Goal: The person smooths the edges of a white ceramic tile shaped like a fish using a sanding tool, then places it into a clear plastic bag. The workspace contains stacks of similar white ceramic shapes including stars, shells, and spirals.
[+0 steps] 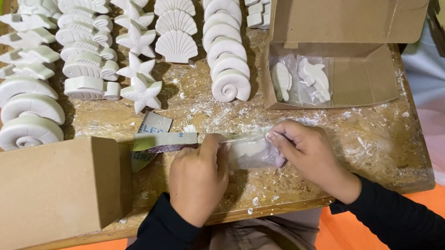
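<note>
Left hand (pixel 198 177) and right hand (pixel 310 156) both grasp a clear plastic bag (pixel 252 152) containing a white plaster piece, held just above the wooden board (pixel 374 145) at its 6 o'clock edge. An open cardboard box (pixel 362 75) with bagged pieces sits at 2 o'clock. Rows of white plaster shells and stars (pixel 140 67) lie at 11 o'clock; a closed box (pixel 36 192) lies at 9 o'clock.

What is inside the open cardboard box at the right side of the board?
Inside the open cardboard box lie white moulded figures in clear plastic bags. Their exact shapes are unclear, and the raised lid hides the box's far wall.
</note>
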